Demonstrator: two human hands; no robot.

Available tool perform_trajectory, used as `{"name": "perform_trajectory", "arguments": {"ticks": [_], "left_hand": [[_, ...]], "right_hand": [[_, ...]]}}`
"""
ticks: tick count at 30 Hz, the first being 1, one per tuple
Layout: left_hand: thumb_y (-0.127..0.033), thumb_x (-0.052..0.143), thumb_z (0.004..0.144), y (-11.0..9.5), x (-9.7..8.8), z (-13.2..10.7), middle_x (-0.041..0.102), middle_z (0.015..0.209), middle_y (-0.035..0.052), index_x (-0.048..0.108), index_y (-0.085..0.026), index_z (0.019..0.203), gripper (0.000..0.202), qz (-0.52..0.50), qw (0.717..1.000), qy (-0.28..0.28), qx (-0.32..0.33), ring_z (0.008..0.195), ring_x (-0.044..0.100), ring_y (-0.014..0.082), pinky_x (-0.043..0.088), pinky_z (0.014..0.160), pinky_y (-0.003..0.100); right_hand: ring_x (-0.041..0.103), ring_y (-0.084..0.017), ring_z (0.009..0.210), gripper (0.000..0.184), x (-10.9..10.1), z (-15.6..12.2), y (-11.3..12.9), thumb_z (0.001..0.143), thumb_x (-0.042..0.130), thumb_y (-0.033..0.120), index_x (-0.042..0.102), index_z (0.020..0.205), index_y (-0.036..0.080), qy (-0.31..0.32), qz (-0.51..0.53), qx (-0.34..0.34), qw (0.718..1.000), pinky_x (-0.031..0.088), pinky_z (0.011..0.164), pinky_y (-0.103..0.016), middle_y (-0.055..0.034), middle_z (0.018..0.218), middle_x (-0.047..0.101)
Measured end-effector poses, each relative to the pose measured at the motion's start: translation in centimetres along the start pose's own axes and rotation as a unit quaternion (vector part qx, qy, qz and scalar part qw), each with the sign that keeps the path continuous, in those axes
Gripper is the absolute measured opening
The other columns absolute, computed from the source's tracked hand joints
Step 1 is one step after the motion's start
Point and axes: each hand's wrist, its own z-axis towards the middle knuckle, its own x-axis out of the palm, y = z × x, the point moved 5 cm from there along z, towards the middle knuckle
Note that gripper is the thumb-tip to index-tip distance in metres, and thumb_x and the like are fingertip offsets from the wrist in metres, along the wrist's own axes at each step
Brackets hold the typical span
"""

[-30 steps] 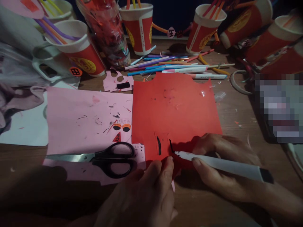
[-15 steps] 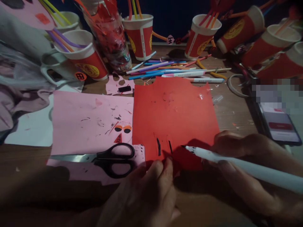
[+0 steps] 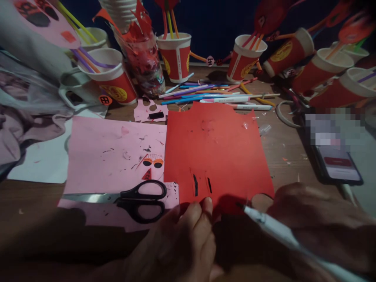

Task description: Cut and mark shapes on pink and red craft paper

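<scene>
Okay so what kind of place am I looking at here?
Probably a craft table, home or classroom I can't tell: black-handled scissors lie on pink paper, straws and markers are strewn behind the red paper, and decorated cups stand around.

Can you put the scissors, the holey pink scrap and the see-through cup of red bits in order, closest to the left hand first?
1. Scissors, just left of the left hand.
2. Holey pink scrap, beyond the scissors.
3. See-through cup, behind the scrap.
</scene>
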Motion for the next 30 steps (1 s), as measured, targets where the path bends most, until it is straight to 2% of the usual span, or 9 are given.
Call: {"name": "perform_trajectory", "arguments": {"ticks": [3,7,10,14,17,21,27,30], "left_hand": [[-0.042,0.045,0.084,0.0,0.1,-0.1,0.054,0.120,0.0064,0.060,-0.017,0.100,0.033,0.014,0.999,0.028,-0.033,0.105,0.045,0.0194,0.042,0.081,0.032],[-0.046,0.051,0.079,0.1,0.0,0.4,0.055,0.118,0.0063,0.062,-0.018,0.097,0.035,0.005,0.997,0.068,-0.033,0.098,0.047,0.0185,0.043,0.075,0.030],[-0.043,0.058,0.075,0.3,-0.3,1.1,0.059,0.113,0.0068,0.064,-0.016,0.090,0.032,-0.014,0.996,0.082,-0.026,0.091,0.050,0.0175,0.043,0.066,0.027],[-0.042,0.056,0.076,0.3,-0.7,1.5,0.062,0.108,0.0091,0.064,-0.014,0.088,0.031,0.007,0.998,0.065,-0.018,0.084,0.051,0.0189,0.041,0.060,0.029],[-0.041,0.055,0.077,0.1,-0.7,1.3,0.062,0.107,0.0098,0.064,-0.014,0.088,0.030,0.017,0.998,0.054,-0.016,0.086,0.050,0.0203,0.040,0.059,0.030],[-0.042,0.053,0.077,-0.2,-0.4,1.1,0.060,0.108,0.0112,0.063,-0.014,0.090,0.033,0.031,0.997,0.070,-0.009,0.086,0.050,0.0218,0.038,0.059,0.032],[-0.043,0.051,0.078,-0.2,-0.3,1.0,0.060,0.108,0.0123,0.062,-0.013,0.094,0.036,0.042,0.998,0.055,0.008,0.089,0.051,0.0232,0.038,0.063,0.033],[-0.043,0.048,0.080,-0.2,-0.3,1.0,0.062,0.105,0.0116,0.062,-0.012,0.095,0.037,0.041,0.997,0.057,0.021,0.086,0.052,0.0221,0.037,0.060,0.032]], "right_hand": [[0.054,-0.011,0.046,0.011,0.4,0.3,1.1,0.076,0.052,0.018,0.047,0.069,0.024,0.036,0.057,-0.060,0.996,0.043,0.041,-0.023,0.0043,0.052,0.055],[0.052,-0.011,0.044,0.019,1.5,0.6,2.1,0.069,0.049,0.005,0.045,0.076,0.022,0.014,0.046,-0.103,0.994,0.044,0.046,-0.025,0.0036,0.053,0.057],[0.047,-0.010,0.041,0.015,2.5,0.8,2.0,0.070,0.049,0.006,0.046,0.073,0.021,0.001,0.038,-0.104,0.994,0.039,0.043,-0.026,0.0031,0.049,0.055],[0.048,-0.011,0.045,0.011,3.1,0.9,1.8,0.073,0.050,0.009,0.048,0.072,0.020,-0.010,0.041,-0.090,0.995,0.039,0.044,-0.026,0.0016,0.051,0.055],[0.047,-0.010,0.042,0.011,3.2,1.3,2.0,0.073,0.048,0.008,0.048,0.072,0.020,-0.011,0.039,-0.097,0.994,0.039,0.042,-0.024,0.0028,0.048,0.053],[0.046,-0.010,0.040,0.013,3.2,1.5,2.0,0.074,0.048,0.008,0.047,0.072,0.021,-0.024,0.014,-0.094,0.995,0.042,0.044,-0.025,0.0046,0.045,0.051],[0.051,-0.012,0.043,0.010,3.5,1.4,1.6,0.075,0.048,0.010,0.048,0.074,0.020,-0.012,0.026,-0.093,0.995,0.043,0.044,-0.025,0.0025,0.048,0.054],[0.053,-0.012,0.046,0.009,3.6,1.4,1.5,0.074,0.050,0.011,0.048,0.074,0.020,-0.002,0.023,-0.085,0.996,0.044,0.046,-0.026,0.0021,0.048,0.055]]}}
